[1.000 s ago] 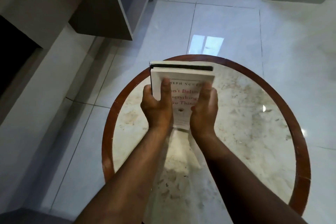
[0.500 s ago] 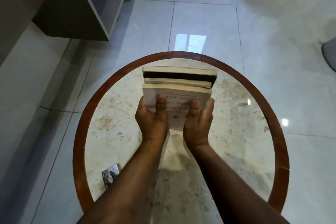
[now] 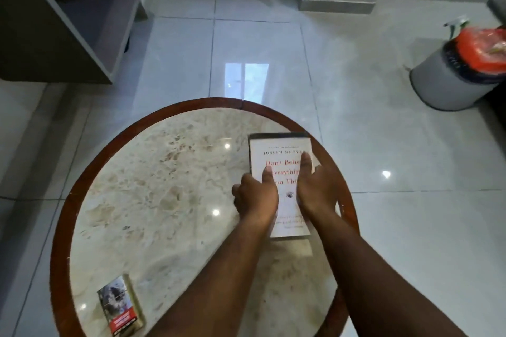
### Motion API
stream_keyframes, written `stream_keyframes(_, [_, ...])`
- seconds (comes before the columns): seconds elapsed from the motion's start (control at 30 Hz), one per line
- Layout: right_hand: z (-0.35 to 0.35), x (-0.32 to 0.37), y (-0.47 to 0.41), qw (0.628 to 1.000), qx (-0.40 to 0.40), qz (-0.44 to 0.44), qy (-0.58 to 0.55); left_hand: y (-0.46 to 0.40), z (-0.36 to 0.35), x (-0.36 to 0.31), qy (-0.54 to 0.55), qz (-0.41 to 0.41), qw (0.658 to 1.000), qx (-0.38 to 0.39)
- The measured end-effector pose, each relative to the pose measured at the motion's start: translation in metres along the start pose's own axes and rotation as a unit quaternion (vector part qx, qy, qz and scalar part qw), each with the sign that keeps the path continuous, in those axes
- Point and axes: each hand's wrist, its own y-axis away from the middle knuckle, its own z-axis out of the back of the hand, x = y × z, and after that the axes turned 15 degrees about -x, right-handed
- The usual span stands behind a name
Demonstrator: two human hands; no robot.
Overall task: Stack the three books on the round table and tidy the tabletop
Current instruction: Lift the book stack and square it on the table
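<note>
A stack of books lies flat at the right side of the round marble table [image 3: 164, 172], near its wooden rim. Its top book [image 3: 282, 156] has a white cover with red lettering; darker book edges show beneath it. My left hand [image 3: 256, 194] grips the stack's left edge, thumb on the cover. My right hand [image 3: 315, 186] lies on the cover's right part, fingers stretched forward along it. How many books are under the top one is hidden.
A small printed box [image 3: 120, 306] lies on the table near its front left rim. A grey bin [image 3: 449, 82] with an orange bag stands on the tiled floor at the right. A dark cabinet [image 3: 54, 22] stands at the back left.
The books went from tilted up in both hands to lying flat on the table's right side. My view shifted, and the bin came into sight.
</note>
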Motion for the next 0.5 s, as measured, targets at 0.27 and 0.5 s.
stream_keyframes(0.27, [-0.006,-0.033,-0.019,0.998,-0.039,0.031,0.029,0.007,-0.018,-0.006,-0.093,-0.022,0.995,-0.029])
stream_keyframes(0.5, [-0.005,-0.045,-0.016,0.995,-0.049,0.067,0.048,0.010,-0.008,0.001,-0.117,-0.077,0.990,-0.029])
